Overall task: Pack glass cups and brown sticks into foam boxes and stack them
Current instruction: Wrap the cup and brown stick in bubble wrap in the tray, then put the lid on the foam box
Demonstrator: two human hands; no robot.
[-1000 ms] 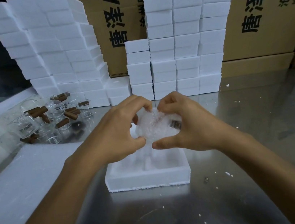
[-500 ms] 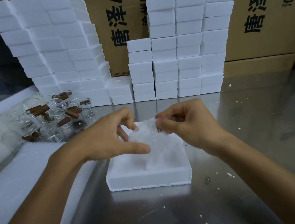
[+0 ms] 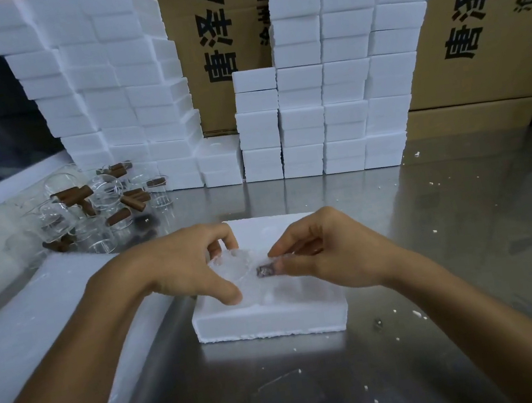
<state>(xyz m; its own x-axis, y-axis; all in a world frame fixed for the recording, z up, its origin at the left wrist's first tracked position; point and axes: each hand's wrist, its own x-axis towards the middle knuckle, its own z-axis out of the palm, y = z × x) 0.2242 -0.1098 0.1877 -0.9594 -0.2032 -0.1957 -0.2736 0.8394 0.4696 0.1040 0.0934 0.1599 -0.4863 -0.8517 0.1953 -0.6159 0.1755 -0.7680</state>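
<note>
An open white foam box [image 3: 271,320] lies on the steel table in front of me. Over its hollow, my left hand [image 3: 178,268] pinches a clear glass cup [image 3: 238,266] between thumb and fingers. My right hand [image 3: 330,253] holds a short brown stick [image 3: 265,270] by one end, its tip beside the cup. The cup blends into the foam, so its exact seat in the box is hard to tell. A pile of glass cups [image 3: 101,204] and brown sticks [image 3: 74,195] lies at the far left.
Stacks of closed foam boxes [image 3: 337,88] line the back, with more [image 3: 105,87] on the left, in front of cardboard cartons [image 3: 484,17]. A large foam sheet [image 3: 30,333] lies at the left. Foam crumbs dot the steel table [image 3: 466,224].
Both hands have come down from above the box into its hollow. They have drawn apart, the cup in the left hand and the brown stick now showing in the right.
</note>
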